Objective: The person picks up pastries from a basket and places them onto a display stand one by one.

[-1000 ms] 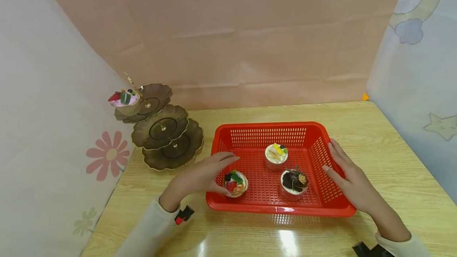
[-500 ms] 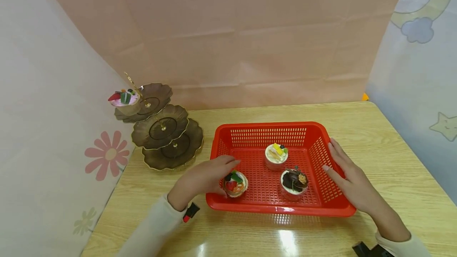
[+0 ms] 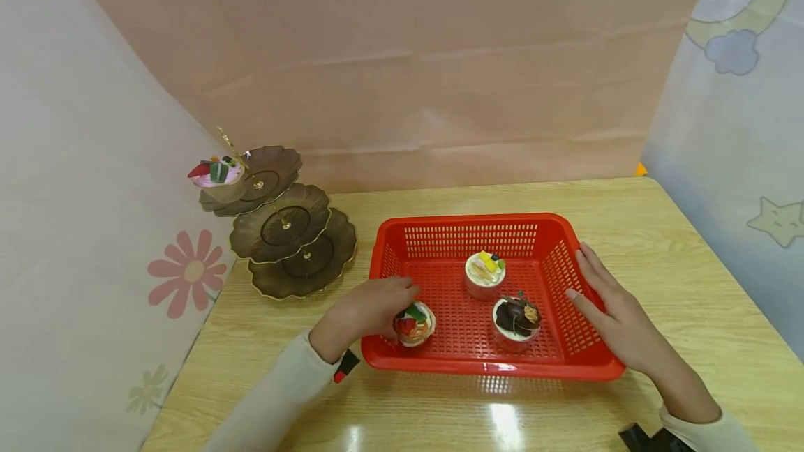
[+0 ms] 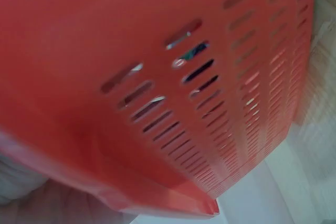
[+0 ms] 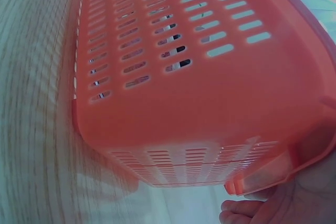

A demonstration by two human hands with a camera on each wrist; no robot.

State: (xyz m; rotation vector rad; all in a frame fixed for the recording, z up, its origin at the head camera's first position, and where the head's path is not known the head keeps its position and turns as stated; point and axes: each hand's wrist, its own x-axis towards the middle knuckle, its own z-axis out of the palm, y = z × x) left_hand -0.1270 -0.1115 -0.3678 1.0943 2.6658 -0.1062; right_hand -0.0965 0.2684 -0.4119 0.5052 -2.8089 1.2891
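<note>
Cupcakes are mostly unmoved: one sits on the tiered stand's [image 3: 285, 225] top plate at upper left, three remain in the red basket [image 3: 471, 232] at centre. Left hand [image 3: 364, 309] curls its grip round the fruit-topped cupcake [image 3: 414, 324]; right hand [image 3: 618, 323] lies flat, fingers spread, against the basket's side.

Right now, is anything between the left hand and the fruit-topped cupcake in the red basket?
Nothing visible. The left hand reaches over the red basket wall and already curls round the fruit-topped cupcake. The right hand rests on the far side wall.
</note>
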